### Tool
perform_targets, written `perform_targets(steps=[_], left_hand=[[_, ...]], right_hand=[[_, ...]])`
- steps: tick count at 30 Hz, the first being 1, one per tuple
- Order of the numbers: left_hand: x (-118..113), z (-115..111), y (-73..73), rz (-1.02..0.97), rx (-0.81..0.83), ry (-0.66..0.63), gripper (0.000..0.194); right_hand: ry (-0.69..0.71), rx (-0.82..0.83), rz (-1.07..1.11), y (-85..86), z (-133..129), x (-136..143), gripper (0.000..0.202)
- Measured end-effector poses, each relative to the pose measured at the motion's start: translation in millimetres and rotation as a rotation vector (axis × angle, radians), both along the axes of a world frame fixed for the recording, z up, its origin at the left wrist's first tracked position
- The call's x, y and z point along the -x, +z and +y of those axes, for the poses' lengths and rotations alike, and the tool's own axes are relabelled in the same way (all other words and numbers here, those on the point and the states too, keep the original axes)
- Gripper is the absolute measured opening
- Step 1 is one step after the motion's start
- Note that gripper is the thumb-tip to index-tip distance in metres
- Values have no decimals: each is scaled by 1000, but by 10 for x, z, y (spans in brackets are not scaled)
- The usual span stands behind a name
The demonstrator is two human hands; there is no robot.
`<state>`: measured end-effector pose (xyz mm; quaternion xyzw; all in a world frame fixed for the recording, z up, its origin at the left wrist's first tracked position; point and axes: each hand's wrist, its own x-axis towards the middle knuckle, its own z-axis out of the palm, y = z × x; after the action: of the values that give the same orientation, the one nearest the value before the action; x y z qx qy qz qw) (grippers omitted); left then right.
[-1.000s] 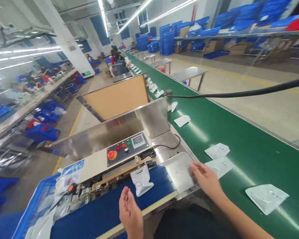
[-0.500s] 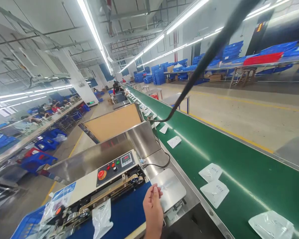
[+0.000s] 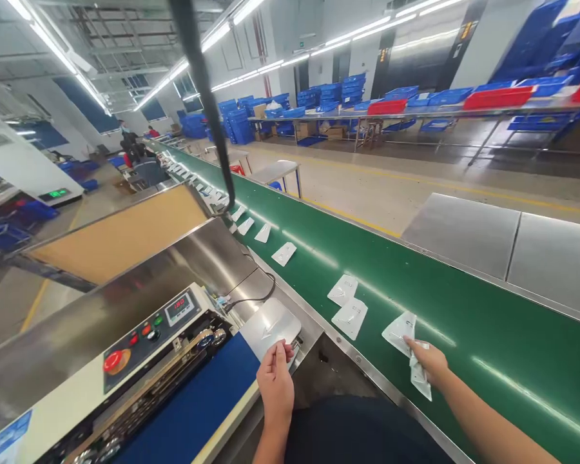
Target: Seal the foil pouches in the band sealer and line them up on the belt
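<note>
On the green conveyor belt at the right, my right hand point(image 3: 429, 362) has its fingers closed on a white pouch point(image 3: 420, 379) that hangs below them. Its fingertips also touch the edge of another white pouch point(image 3: 400, 332) lying on the belt. My left hand point(image 3: 276, 374) is over the near edge of a square metal plate point(image 3: 270, 322), fingers curled and pressed together; what they hold, if anything, is too small to name. Two overlapping pouches point(image 3: 350, 318) lie farther up the belt. The sealing machine point(image 3: 145, 335) with its blue belt point(image 3: 193, 399) stands to the left.
A metal rim point(image 3: 338, 338) runs along the green belt's near side. A black cable point(image 3: 270, 287) loops behind the plate. A dark hanging cord point(image 3: 207, 96) crosses the upper view. Beyond the belt are metal tables point(image 3: 464, 232). People point(image 3: 133, 148) sit far off.
The view has swung right. My right hand has come into view with a pouch in it. My left hand stays by the metal plate. The white pouch on the blue belt is out of view.
</note>
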<state>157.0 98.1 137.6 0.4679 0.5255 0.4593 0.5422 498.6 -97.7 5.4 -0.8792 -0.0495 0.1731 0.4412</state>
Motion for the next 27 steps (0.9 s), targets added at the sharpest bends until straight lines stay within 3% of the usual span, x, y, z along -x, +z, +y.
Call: perform_targets(steps=[3,7,10,14,16,20,24,27], left_hand=[[214,-75,-63,35,-1,27,67],[353,-134,-18,148,-53,-51,55],[234,-118,95,173,-98,-164,47],[19,14,256,74,-106,-271,50],[23,100,311,107,-133,-266,50],[243,192,316,172,-136,-144,50],[450,231,176,80,-52,-84,41],[530,361,14,-79,158,95,44]], right_hand=[[42,65,65,131,46,-3,49],[182,33,8,587,274,248,53],[356,-131,-38,1013,660,722,51],[804,-328,76,1421,1189,1460,37],[979,-320,161,1510,1364,1706,36],[1099,-283,187,1576,1638,1912,45],[1201,-238,198,1631,1960,2047,44],[1135,-167,253,1594,2218,2160,48]])
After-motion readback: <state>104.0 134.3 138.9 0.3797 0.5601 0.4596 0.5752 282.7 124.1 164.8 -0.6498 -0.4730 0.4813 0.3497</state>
